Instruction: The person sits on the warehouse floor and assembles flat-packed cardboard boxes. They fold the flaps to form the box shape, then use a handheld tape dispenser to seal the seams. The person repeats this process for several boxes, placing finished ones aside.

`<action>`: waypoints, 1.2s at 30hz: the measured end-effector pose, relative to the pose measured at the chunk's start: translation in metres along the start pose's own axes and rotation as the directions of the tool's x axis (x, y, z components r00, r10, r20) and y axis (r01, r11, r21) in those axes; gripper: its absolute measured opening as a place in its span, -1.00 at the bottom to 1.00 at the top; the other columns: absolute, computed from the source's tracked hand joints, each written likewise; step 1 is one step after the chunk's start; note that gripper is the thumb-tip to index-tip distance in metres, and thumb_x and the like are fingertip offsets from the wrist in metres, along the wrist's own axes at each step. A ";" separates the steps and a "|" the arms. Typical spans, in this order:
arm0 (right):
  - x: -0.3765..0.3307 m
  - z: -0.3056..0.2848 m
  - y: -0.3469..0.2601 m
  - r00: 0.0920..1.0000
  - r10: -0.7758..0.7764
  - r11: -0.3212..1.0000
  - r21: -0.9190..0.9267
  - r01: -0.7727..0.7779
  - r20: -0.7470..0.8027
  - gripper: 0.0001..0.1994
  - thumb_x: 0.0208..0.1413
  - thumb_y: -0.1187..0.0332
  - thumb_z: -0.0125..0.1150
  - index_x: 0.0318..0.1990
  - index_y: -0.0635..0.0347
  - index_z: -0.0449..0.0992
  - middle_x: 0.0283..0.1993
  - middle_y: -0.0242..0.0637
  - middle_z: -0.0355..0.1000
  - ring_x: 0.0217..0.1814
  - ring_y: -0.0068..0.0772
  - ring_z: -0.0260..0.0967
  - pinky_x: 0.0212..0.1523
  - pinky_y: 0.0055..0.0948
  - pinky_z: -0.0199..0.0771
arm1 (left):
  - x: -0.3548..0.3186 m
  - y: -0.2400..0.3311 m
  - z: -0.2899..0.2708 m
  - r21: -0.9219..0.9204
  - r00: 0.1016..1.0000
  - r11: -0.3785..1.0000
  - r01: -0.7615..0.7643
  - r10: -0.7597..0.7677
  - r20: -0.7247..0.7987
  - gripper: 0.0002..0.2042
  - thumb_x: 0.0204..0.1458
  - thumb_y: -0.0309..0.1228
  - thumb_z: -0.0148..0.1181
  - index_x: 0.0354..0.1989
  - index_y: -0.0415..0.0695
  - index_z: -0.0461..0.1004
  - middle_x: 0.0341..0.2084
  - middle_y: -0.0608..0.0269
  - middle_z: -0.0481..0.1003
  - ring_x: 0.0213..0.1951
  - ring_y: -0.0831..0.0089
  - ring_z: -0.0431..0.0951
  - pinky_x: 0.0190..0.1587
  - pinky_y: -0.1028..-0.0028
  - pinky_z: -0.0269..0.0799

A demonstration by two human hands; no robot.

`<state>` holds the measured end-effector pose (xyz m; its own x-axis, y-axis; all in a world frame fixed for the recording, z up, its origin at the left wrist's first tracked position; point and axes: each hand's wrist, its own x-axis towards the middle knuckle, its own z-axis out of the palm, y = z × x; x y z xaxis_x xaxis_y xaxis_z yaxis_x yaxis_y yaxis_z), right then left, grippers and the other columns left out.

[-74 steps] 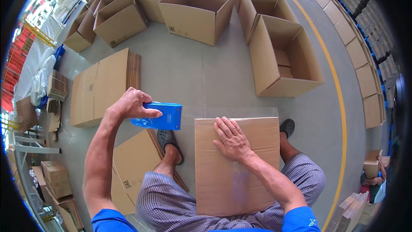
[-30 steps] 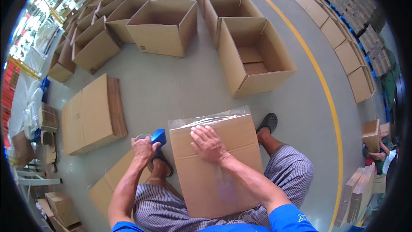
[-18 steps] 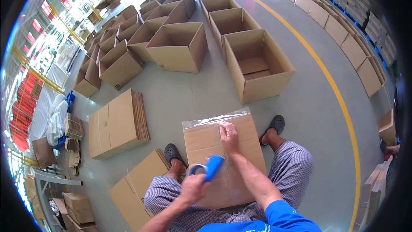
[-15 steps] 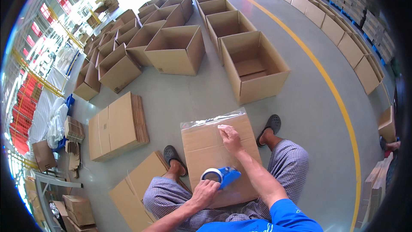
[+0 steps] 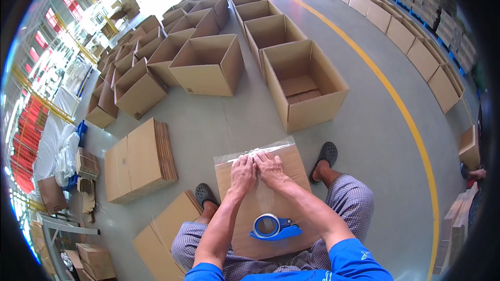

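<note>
A closed cardboard box stands upright between my knees, its brown top facing me. A strip of clear tape lies along its far edge, with a loose end sticking out at either side. My left hand rests on the tape near the middle of that edge, fingers stretched out and pressing down. Right beside it, my right hand also lies with extended fingers on the tape. Neither hand holds anything. A blue tape dispenser with a roll in it lies on the near part of the box top.
Open cardboard boxes stand in long rows ahead. To the left lie a strapped stack of flattened cartons and another flat carton. A yellow floor line curves along the right. A grey metal frame stands at the lower left.
My left hand has let go of the tape dispenser, which now lies on the box, and moved forward to the far edge. My right hand has shifted slightly left and lies flatter.
</note>
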<state>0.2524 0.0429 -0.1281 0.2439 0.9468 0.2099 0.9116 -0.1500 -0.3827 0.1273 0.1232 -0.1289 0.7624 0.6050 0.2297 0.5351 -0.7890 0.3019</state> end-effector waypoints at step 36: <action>0.022 -0.010 0.109 0.672 0.730 0.665 0.354 -0.658 -0.123 -0.70 -0.07 0.12 0.28 -0.56 0.19 0.54 -0.52 -0.11 0.51 -0.48 -0.17 0.45 -0.34 -0.24 0.45 | 0.002 -0.095 -0.008 -0.550 0.674 0.624 0.555 -0.725 -0.143 -0.51 -0.03 -0.57 0.17 0.16 -0.23 0.34 -0.29 0.21 0.43 -0.26 0.45 0.48 -0.21 0.43 0.46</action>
<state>0.3604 0.0447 -0.1562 0.8701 0.4922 -0.0276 0.3291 -0.6217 -0.7108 0.0753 0.2004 -0.1502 0.0737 0.9950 0.0677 0.5567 -0.0974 0.8250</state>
